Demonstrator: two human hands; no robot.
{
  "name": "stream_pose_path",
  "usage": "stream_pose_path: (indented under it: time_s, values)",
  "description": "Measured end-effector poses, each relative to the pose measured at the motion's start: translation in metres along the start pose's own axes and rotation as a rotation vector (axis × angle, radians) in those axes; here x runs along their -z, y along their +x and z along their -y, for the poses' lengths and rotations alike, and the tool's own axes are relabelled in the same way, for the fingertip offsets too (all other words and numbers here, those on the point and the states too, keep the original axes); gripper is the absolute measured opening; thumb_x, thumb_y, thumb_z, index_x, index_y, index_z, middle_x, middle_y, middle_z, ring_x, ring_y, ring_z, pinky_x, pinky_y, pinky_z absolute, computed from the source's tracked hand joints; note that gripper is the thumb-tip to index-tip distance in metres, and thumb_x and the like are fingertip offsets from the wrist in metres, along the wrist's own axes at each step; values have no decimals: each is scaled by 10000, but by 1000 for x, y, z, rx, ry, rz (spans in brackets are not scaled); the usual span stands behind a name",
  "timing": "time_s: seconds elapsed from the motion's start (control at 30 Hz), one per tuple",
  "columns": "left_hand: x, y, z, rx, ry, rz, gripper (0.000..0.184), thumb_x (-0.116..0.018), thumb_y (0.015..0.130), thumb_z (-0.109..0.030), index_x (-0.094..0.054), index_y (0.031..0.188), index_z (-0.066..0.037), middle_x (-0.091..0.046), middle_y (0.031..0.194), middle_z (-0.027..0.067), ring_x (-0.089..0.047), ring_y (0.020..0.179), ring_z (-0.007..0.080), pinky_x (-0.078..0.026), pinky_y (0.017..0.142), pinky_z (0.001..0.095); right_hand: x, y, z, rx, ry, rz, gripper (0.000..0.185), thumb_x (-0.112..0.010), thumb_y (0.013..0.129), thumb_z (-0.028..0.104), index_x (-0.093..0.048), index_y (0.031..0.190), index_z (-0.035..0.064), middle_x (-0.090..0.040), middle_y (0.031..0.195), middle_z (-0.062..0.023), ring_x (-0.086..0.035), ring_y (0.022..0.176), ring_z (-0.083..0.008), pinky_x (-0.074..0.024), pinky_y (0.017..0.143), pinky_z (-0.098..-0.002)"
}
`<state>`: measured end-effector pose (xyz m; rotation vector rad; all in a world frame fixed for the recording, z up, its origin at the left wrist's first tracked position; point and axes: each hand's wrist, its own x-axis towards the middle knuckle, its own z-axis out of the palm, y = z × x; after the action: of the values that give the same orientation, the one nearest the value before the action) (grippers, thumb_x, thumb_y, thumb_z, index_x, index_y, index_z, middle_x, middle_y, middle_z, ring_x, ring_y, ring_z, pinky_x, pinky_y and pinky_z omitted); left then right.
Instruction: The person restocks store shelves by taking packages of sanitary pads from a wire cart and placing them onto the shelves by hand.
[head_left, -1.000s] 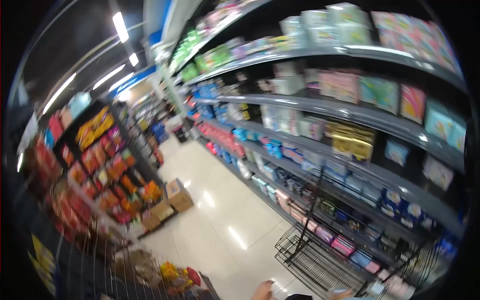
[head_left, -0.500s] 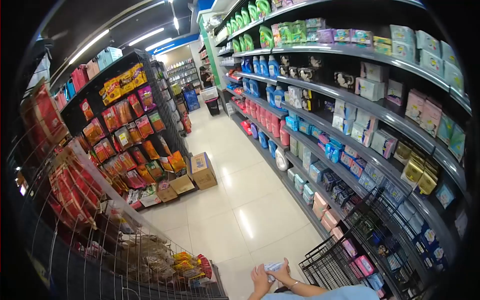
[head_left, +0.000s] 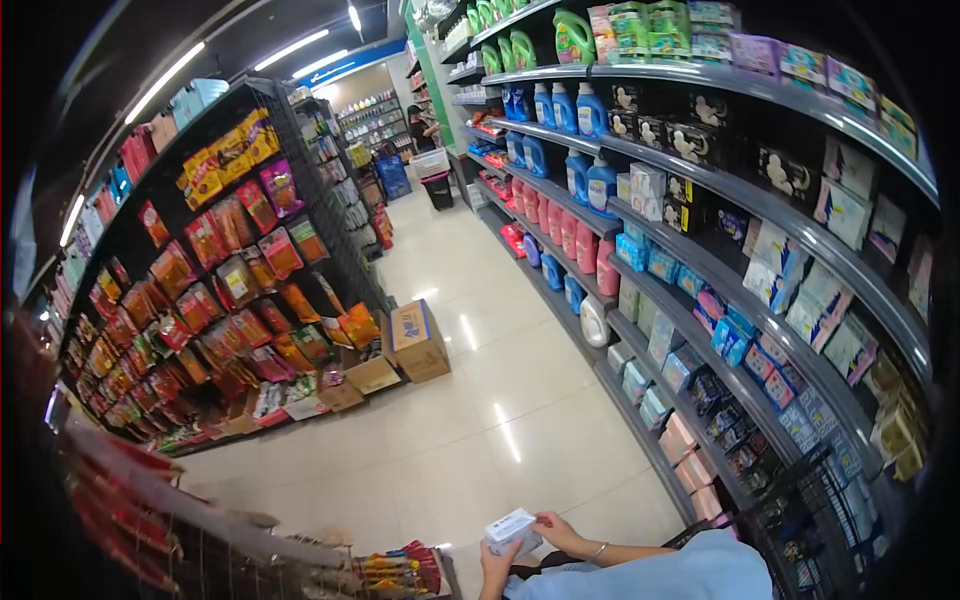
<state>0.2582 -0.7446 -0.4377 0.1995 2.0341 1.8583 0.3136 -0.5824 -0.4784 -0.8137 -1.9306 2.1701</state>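
Observation:
A small white-and-pale-blue packet [head_left: 512, 526] is held low in front of me, at the bottom of the view. My left hand [head_left: 497, 566] is closed around its lower left side. The fingers of my right hand [head_left: 558, 533] are closed at the packet's right edge, with a bracelet on that wrist. Print shows on the top face, too small to read. A light blue sleeve [head_left: 690, 565] covers my right upper arm.
Stocked shelves [head_left: 640, 280] with bottles and boxed packs run along the right. A black wire basket [head_left: 815, 510] stands by them. Racks of snack bags [head_left: 235, 270] and a cardboard carton [head_left: 418, 345] line the left. A person [head_left: 420, 128] stands far down the aisle.
I have moved forward along the aisle, so the near left rack has slid back and the shelves loom larger. The packet has turned, its broad face now showing upward; both hands still hold it.

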Motion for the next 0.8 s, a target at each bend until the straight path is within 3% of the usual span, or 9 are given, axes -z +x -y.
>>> stream_pose_path:
  time_s: [0.17, 0.2, 0.27, 0.33, 0.4, 0.47, 0.53, 0.73, 0.8]
  values:
    - [5, 110, -11, 300, -167, 151, 557, -737, 814, -212, -464, 1234, 29, -604, 1129, 143, -590, 1034, 214, -490, 853, 331, 5, 72, 38, -44, -177, 87, 535, -688, 836, 224, -486, 1282, 8, -579, 1171, -138, -574, 1038, -192, -493, 856, -329]
    - [5, 134, -25, 231, -108, 177, 608, -737, 811, -259, -450, 1249, 50, -592, 1152, 165, -573, 1065, 233, -482, 867, 337, 1, 88, 51, -49, -137, 63, 537, -688, 834, 217, -486, 1288, 13, -577, 1176, -140, -575, 1040, -194, -493, 854, -330]
    - [9, 209, 30, 96, 49, 15, 607, -742, 799, -316, -467, 1184, 63, -590, 1108, 172, -571, 1028, 252, -481, 858, 343, -23, 120, 51, 12, -78, 20, 554, -686, 830, 204, -473, 1306, 16, -571, 1185, -143, -570, 1048, -198, -493, 853, -337]
    - [4, 267, -2, 104, 9, 144, 608, -744, 787, -362, -461, 1118, 63, -583, 1053, 167, -573, 966, 261, -483, 828, 343, -21, 162, 48, 130, -121, -8, 585, -683, 827, 194, -445, 1331, 13, -561, 1193, -148, -560, 1060, -203, -492, 854, -347]
    - [-9, 302, -83, 66, -9, 179, 531, -740, 804, -312, -461, 1093, 36, -575, 1028, 148, -564, 937, 224, -476, 797, 329, -27, 181, 115, 172, -273, -99, 604, -681, 827, 188, -424, 1337, -8, -551, 1201, -155, -551, 1066, -214, -483, 868, -357]
    - [-23, 351, -108, 26, -52, 262, 514, -742, 805, -286, -464, 1101, 28, -574, 1030, 143, -559, 951, 214, -467, 818, 320, -29, 214, 152, 248, -342, -207, 617, -680, 826, 184, -409, 1341, -20, -542, 1207, -164, -548, 1064, -231, -474, 880, -364]
    - [-26, 387, -122, 20, -51, 334, 516, -744, 805, -271, -460, 1120, 25, -569, 1046, 137, -553, 973, 206, -457, 843, 314, -30, 247, 151, 329, -348, -335, 625, -681, 823, 182, -401, 1343, -23, -535, 1212, -175, -550, 1054, -252, -466, 891, -367]
    - [-118, 468, -142, 8, -110, 548, 547, -759, 788, -187, -447, 1185, 22, -539, 1145, 126, -527, 1059, 192, -430, 909, 312, 13, 300, 197, 221, -159, -576, 633, -666, 804, 155, -390, 1357, 17, -401, 1309, -186, -442, 1190, -290, -391, 988, -392]
    - [-149, 480, -147, 89, -277, 619, 556, -770, 772, -145, -447, 1192, 23, -527, 1168, 123, -521, 1076, 193, -424, 920, 313, 44, 324, 195, 267, -349, -670, 632, -663, 793, 150, -401, 1354, 24, -376, 1327, -191, -394, 1228, -307, -360, 1016, -400]
